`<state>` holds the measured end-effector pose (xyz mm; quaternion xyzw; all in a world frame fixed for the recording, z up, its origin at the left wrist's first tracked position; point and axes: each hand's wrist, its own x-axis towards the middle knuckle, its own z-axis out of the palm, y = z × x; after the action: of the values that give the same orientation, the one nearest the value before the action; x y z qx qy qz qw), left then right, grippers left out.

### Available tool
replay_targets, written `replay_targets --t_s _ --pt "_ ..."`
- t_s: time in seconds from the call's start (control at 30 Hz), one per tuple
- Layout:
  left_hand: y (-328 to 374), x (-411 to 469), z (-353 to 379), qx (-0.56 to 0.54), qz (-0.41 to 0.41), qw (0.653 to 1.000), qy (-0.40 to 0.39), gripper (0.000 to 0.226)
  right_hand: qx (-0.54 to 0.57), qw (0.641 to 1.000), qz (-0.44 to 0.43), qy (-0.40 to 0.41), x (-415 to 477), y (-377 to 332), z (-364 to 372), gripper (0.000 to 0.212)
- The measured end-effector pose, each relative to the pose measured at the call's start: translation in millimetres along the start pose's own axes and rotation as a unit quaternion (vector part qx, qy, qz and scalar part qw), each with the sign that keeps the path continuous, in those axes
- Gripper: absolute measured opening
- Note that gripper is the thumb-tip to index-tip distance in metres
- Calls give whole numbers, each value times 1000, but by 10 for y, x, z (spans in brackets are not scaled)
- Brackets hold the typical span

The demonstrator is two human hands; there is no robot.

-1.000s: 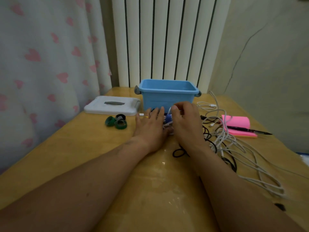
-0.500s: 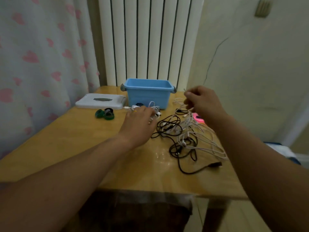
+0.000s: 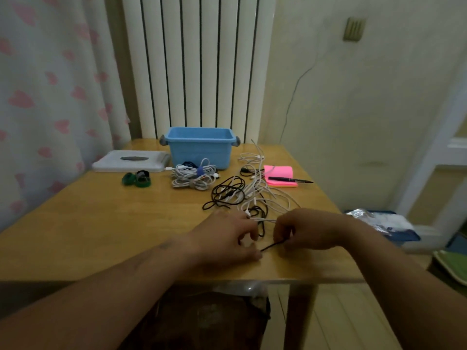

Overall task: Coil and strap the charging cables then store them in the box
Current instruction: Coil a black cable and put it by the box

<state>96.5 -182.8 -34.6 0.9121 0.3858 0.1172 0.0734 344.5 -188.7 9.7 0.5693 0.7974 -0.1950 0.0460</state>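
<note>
A wooden surface (image 3: 101,223) stood before a white radiator (image 3: 202,59). The left grip (image 3: 227,238) and right grip (image 3: 310,231) each pinched the end of a black cable (image 3: 273,245) stretched between them. The loose tangle (image 3: 242,195) lay just beyond, the blue box (image 3: 199,147) farther off. Coiling looked about to start; next, loops must be drawn free of the tangle.

Table (image 3: 101,223): varnished wood, smooth, with a faint gloss at lower centre. Blue box (image 3: 199,152) and white lid (image 3: 131,161), upper centre: moulded plastic, matt. White cables (image 3: 187,170): smooth, slightly shiny sheath. Black cable (image 3: 273,245), lower centre: matt sheath. Green straps (image 3: 137,178), centre left: matt bands, probably cloth. Pink note pad (image 3: 279,173): matt paper. Pen (image 3: 290,179): glossy black plastic. Curtain (image 3: 50,97), left: soft printed cloth. Radiator (image 3: 197,59), top: smooth painted metal.
</note>
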Motion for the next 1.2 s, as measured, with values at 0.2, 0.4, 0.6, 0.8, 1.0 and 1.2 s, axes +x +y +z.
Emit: replay_targets --t_s 0.2,0.4,0.6,0.8,1.0,1.2 --pt "-25 -73 -100 -32 6 999 24 9 42 997 -40 56 35 -72 5 7" --pt "-378 -188 -794 -283 -113 941 149 23 405 884 -131 193 355 -463 -422 7" --pt "-898 -83 -1114 -473 -86 841 247 39 557 782 -130 247 1146 -1086 -502 17" --pt "-1247 9 -1027 -569 -90 776 256 51 547 796 -135 222 1710 -1373 -263 23" --pt "-1547 164 -856 -713 -127 588 360 46 480 842 -179 169 1874 -1625 52 23" --pt "-1893 156 -790 -680 -170 587 404 38 166 955 -149 194 1905 -1522 123 33"
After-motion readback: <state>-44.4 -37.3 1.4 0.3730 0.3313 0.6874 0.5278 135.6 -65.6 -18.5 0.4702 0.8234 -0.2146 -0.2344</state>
